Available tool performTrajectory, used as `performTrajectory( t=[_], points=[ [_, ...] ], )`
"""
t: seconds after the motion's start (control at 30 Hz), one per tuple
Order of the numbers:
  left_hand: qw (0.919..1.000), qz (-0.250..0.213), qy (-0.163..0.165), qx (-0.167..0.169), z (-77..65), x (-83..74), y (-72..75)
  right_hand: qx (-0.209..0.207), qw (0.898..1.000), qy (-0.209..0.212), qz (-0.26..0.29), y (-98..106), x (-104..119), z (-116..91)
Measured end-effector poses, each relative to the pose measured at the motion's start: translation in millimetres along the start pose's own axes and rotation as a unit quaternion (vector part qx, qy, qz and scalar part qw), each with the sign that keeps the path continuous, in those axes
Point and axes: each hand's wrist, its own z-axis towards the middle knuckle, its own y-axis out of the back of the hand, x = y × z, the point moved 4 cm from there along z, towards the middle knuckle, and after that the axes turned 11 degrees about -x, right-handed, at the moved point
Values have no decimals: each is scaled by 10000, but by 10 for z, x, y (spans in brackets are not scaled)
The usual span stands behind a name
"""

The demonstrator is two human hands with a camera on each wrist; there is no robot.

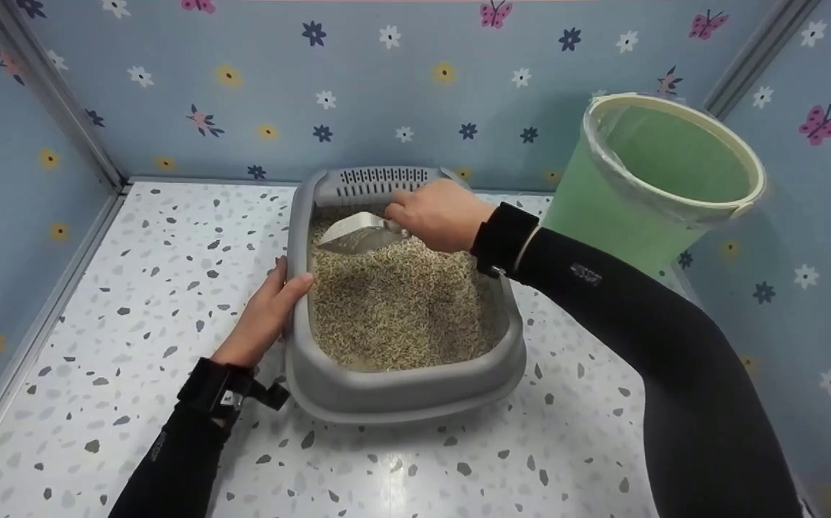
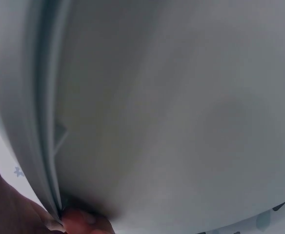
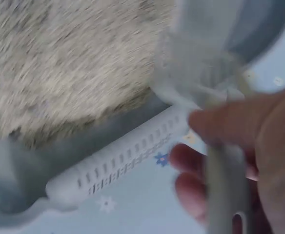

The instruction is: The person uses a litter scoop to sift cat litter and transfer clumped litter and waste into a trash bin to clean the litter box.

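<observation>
A grey litter box (image 1: 408, 394) full of grainy tan litter (image 1: 393, 309) stands on the speckled surface. My left hand (image 1: 264, 309) grips its left rim, thumb on top and fingers on the outer side. In the left wrist view, fingertips (image 2: 79, 220) show under the rim beside the box's pale outer wall (image 2: 181, 122). My right hand (image 1: 444, 216) holds a light grey litter scoop (image 1: 361, 234) by its handle, over the back left of the litter. The right wrist view shows thumb and fingers curled round the scoop's handle (image 3: 225, 190); its blade is blurred.
A green bin (image 1: 602, 208) with a clear plastic liner over its rim stands behind my right forearm. Blue flowered panels (image 1: 386, 93) enclose the back and both sides. White speckled surface (image 1: 170, 266) lies to the left of the box.
</observation>
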Motion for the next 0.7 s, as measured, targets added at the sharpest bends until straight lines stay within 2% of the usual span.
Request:
performTrajectory(
  t=[0.07,0.17,0.3,0.4,0.7],
  points=[
    [10000,11,-14,-7,1,2,3,28,9980,231,-593,-44,12,18],
    [10000,47,35,-16,-4,7,12,198,9896,566,-1311,-147,49,54],
    [9999,-11,111,-15,-8,8,14,26,9793,866,-1832,-313,111,142],
    [9999,-23,128,-24,-2,2,12,-48,9755,865,-2021,-432,122,220],
    [9999,45,110,-53,-6,5,9,557,9753,742,-2004,-761,8,391]
  ],
)
